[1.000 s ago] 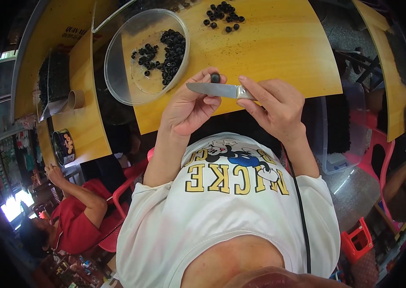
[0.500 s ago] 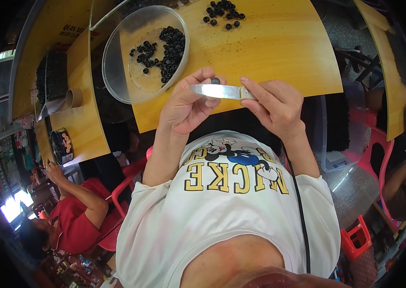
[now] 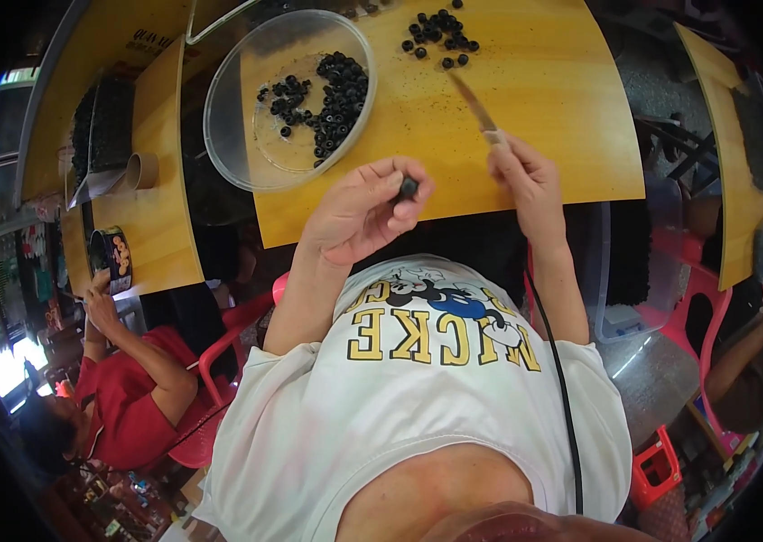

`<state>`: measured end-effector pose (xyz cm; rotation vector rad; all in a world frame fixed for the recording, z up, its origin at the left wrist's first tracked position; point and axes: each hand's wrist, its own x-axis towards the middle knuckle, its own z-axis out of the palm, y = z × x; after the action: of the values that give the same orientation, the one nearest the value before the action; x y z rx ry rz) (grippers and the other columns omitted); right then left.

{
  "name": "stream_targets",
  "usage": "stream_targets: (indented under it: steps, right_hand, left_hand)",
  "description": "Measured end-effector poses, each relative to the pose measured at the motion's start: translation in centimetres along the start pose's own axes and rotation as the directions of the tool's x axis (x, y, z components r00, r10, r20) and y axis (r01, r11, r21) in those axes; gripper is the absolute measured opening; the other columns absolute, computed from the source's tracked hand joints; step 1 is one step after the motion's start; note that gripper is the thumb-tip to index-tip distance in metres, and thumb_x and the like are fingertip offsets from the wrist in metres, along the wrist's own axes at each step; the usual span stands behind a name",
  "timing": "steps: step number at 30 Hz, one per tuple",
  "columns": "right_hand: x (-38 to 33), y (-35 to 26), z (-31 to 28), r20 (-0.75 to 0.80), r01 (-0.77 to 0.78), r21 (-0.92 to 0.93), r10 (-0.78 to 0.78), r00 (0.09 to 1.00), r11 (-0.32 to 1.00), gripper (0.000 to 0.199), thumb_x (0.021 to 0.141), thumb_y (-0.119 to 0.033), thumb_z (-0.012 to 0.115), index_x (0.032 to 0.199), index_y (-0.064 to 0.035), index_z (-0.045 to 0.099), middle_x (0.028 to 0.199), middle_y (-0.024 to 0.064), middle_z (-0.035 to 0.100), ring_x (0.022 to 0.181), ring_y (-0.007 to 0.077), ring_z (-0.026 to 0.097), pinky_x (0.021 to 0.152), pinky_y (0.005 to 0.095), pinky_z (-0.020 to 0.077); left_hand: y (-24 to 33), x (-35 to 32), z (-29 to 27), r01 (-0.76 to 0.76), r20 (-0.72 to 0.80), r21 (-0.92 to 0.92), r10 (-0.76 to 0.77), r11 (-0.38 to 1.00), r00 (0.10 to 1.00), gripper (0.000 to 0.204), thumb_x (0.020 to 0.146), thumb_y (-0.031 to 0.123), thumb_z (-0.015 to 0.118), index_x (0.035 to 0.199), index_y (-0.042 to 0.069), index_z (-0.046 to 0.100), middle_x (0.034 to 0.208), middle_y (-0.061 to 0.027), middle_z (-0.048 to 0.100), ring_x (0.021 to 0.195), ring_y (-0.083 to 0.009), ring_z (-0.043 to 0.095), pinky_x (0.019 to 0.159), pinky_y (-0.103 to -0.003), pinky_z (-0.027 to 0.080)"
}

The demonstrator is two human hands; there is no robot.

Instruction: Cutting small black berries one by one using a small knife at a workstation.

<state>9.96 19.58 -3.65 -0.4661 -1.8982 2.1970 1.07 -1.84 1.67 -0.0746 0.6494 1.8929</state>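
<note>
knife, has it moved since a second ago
Yes. The knife lay crosswise between both hands at the table's near edge; now the right hand alone holds it, blade pointing away toward the loose pile of dark pieces on the yellow table.

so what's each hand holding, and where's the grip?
Left hand: small black piece, pinched at the fingertips. Right hand: knife, gripped by the handle.
</note>
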Motion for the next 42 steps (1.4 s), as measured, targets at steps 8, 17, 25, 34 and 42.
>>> stream_targets:
  steps: [8, 17, 25, 34, 42]
  right_hand:
    - [5.9, -1.5, 4.5, 0.408, -0.248, 0.093, 0.190, 0.893, 0.964, 0.032, 0.099, -0.029, 0.047, 0.107, -0.0021, 0.062, 0.068, -0.0018, 0.054, 0.058, 0.0040, 0.044, 0.053, 0.0178, 0.0335]
    - [3.4, -2.3, 1.0, 0.291, -0.364, -0.158, 0.396, 0.871, 0.918, 0.031, 0.098, -0.028, 0.049, 0.106, -0.0007, 0.062, 0.065, -0.0017, 0.053, 0.049, 0.0038, 0.043, 0.046, 0.0172, 0.0305]
    - [0.0, -2.1, -0.7, 0.152, -0.307, 0.017, 0.301, 0.941, 0.951, 0.028, 0.098, -0.023, 0.050, 0.108, 0.0005, 0.062, 0.065, 0.0007, 0.053, 0.051, 0.0043, 0.042, 0.047, 0.0171, 0.0306]
    - [-0.9, -0.8, -1.5, 0.105, -0.252, 0.010, 0.249, 0.963, 0.968, 0.027, 0.098, -0.020, 0.051, 0.110, 0.0008, 0.062, 0.068, 0.0013, 0.054, 0.053, 0.0040, 0.040, 0.049, 0.0163, 0.0307]
    - [-1.0, -0.7, -1.8, 0.079, -0.236, 0.034, 0.233, 0.969, 0.971, 0.026, 0.098, -0.020, 0.052, 0.109, 0.0008, 0.063, 0.068, 0.0011, 0.054, 0.053, 0.0042, 0.040, 0.050, 0.0164, 0.0305]
  left_hand:
    - [0.6, -2.7, -1.7, -0.072, 0.180, 0.020, 0.067, 0.997, 0.981, 0.015, 0.090, 0.010, 0.061, 0.100, 0.000, 0.054, 0.097, -0.0144, 0.051, 0.061, -0.0077, 0.047, 0.052, -0.016, 0.042]
    - [6.5, -6.8, -3.1, -0.256, 0.036, 0.131, 0.253, 0.958, 0.967, 0.013, 0.093, 0.009, 0.051, 0.100, -0.001, 0.056, 0.094, -0.0133, 0.055, 0.060, -0.0083, 0.051, 0.045, -0.015, 0.041]
    - [16.4, -2.9, -5.0, -0.239, -0.198, 0.595, 0.428, 0.767, 0.882, 0.021, 0.091, 0.013, 0.062, 0.106, -0.001, 0.063, 0.074, 0.0010, 0.051, 0.060, -0.0052, 0.044, 0.047, -0.015, 0.032]
    - [18.4, 5.7, -8.7, 0.143, -0.019, 0.963, 0.469, -0.230, 0.883, 0.023, 0.082, 0.017, 0.068, 0.096, -0.001, 0.070, 0.078, -0.0052, 0.066, 0.068, -0.0110, 0.060, 0.062, -0.027, 0.047]
    - [17.0, 7.9, -8.7, 0.254, -0.033, 0.881, 0.484, -0.399, 0.875, 0.028, 0.078, 0.021, 0.071, 0.099, 0.003, 0.071, 0.077, -0.0120, 0.067, 0.077, -0.0217, 0.066, 0.072, -0.032, 0.050]
